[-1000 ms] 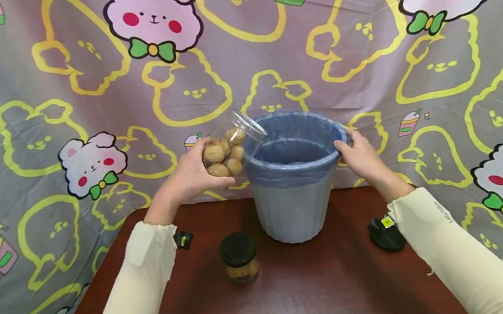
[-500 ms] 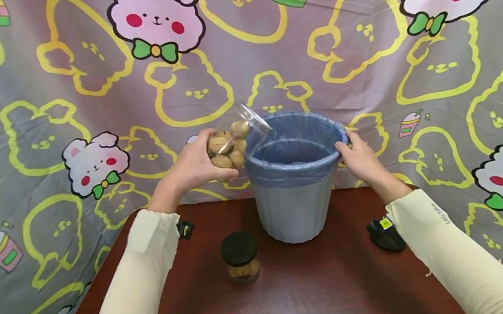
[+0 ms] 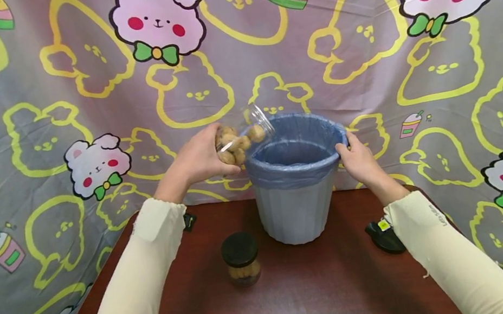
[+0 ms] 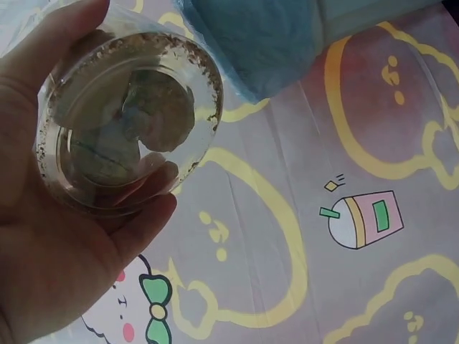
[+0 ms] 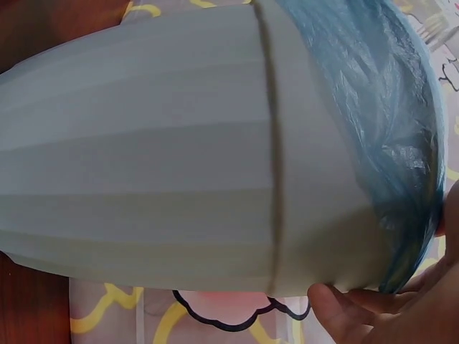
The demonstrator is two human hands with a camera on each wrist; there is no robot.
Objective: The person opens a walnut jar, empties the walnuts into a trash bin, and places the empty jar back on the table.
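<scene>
My left hand point(image 3: 202, 156) grips a clear jar point(image 3: 239, 126) near its base, the jar lying tilted with its uncovered mouth at the bin's left rim. Several walnuts point(image 3: 256, 133) sit inside, one close to the mouth. In the left wrist view, the jar's round bottom point(image 4: 133, 122) faces the camera, brown crumbs along its edge. A grey ribbed trash bin point(image 3: 295, 216) stands on the table, with a blue plastic liner point(image 3: 301, 174) folded over its rim. My right hand point(image 3: 359, 159) holds the rim's right side, thumb inside. The bin's bottom is hidden.
A second jar point(image 3: 241, 260) with a black lid and light-brown contents stands on the dark red table point(image 3: 297, 292), left in front of the bin. A black round disc point(image 3: 390, 242) lies right, partly covered by the sleeve. A patterned cloth point(image 3: 125, 105) hangs close behind.
My left hand has moved right and slightly up, tipping the jar further toward the bin. Walnuts have slid toward its mouth. The right hand and the bin have hardly moved.
</scene>
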